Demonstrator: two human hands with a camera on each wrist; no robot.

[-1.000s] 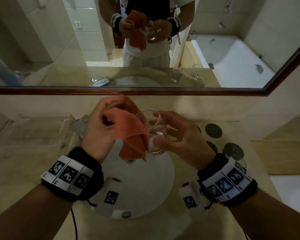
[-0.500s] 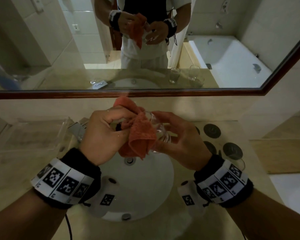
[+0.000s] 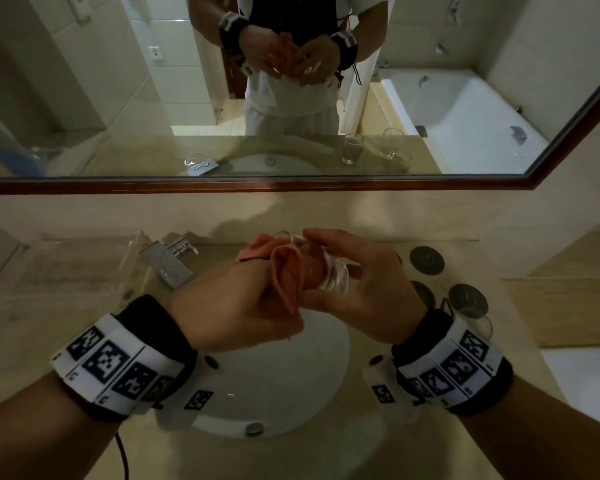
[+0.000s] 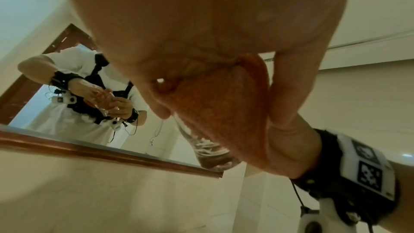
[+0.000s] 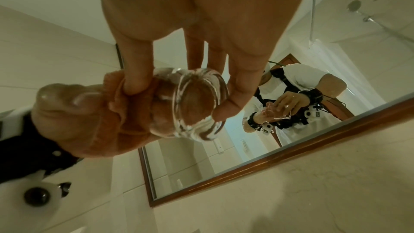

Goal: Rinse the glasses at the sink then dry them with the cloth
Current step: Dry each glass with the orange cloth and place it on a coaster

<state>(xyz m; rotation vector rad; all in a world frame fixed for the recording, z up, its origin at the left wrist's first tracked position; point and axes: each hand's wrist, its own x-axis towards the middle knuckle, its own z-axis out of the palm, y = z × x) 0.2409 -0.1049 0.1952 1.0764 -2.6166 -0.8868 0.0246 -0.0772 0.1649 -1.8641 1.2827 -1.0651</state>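
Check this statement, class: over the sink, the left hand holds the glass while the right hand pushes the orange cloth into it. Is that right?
The hands are swapped. In the head view the right hand holds the glass, and the left hand pushes the orange cloth into it, over the sink.

The orange cloth (image 3: 286, 278), loosely draped a second ago, is now bunched and seemingly pushed into the glass (image 3: 321, 268) by the left hand (image 3: 229, 306). The glass is tipped toward 3 o'clock in the right hand (image 3: 364, 289).
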